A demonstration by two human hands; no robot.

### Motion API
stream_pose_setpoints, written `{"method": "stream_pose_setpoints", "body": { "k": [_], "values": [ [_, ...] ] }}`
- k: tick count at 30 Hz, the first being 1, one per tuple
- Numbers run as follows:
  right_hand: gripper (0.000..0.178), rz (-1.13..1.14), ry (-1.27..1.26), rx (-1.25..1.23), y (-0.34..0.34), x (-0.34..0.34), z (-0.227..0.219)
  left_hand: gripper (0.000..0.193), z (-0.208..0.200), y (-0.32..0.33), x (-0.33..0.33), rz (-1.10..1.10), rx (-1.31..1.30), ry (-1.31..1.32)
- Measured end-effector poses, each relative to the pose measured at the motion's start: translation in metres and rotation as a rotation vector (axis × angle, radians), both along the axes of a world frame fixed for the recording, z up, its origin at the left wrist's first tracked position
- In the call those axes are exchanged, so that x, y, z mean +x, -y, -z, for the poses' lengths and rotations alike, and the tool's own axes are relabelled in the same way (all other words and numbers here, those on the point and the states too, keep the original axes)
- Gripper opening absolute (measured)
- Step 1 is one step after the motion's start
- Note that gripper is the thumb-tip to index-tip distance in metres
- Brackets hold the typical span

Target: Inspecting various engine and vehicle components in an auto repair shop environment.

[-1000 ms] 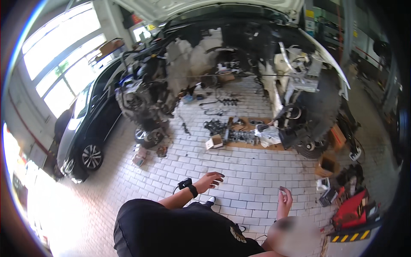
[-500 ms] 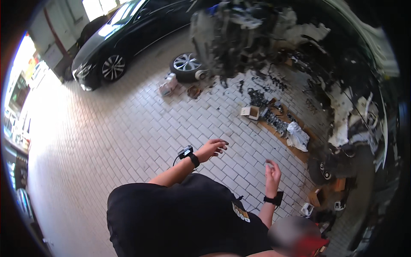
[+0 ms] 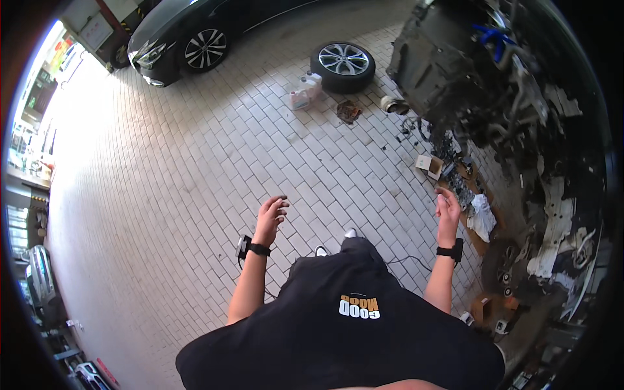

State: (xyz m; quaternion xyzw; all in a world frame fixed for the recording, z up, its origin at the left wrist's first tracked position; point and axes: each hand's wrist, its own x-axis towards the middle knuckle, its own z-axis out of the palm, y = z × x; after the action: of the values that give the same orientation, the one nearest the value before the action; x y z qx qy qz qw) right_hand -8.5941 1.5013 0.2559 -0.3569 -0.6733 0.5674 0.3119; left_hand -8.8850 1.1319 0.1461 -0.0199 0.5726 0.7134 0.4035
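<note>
My left hand (image 3: 270,216) hangs in the air over the pale paving bricks (image 3: 344,169), its fingers loosely bent and apart with nothing in them. The fingertips look dark. My right hand (image 3: 447,209) is also raised and empty, fingers slightly curled. It is nearest to a small open cardboard box (image 3: 429,166) and a crumpled white plastic bag (image 3: 481,218). Both lie by loose metal parts (image 3: 463,188) on flattened cardboard. Neither hand touches anything. Each wrist wears a black strap with a small device.
At the far right stands a stripped vehicle front (image 3: 448,58) with hanging parts. A wheel (image 3: 343,67) lies flat beyond my hands, beside plastic jugs (image 3: 305,91) and a rusty brown piece (image 3: 349,112). A dark car (image 3: 195,45) is parked at the far left.
The view has turned, so the wheel and vehicle front appear farther right. My hands have moved apart, the left toward the left and the right toward the right. Both stay empty.
</note>
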Motion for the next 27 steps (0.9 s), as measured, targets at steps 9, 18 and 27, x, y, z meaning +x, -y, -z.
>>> {"method": "stream_pose_setpoints", "body": {
  "k": [9,18,27],
  "values": [
    [0.023,-0.187,-0.021,-0.036,-0.059,-0.247,0.041,0.028,0.019,-0.020,-0.093,-0.145,0.021,0.130],
    [0.017,-0.320,-0.262,-0.090,-0.102,-0.535,0.039,0.028,-0.030,-0.020,-0.292,-0.390,-0.110,-0.047],
    [0.017,-0.134,-0.317,-0.021,-0.175,-0.713,0.043,0.025,0.021,-0.038,-0.498,-0.551,-0.167,0.037]
  ]
}}
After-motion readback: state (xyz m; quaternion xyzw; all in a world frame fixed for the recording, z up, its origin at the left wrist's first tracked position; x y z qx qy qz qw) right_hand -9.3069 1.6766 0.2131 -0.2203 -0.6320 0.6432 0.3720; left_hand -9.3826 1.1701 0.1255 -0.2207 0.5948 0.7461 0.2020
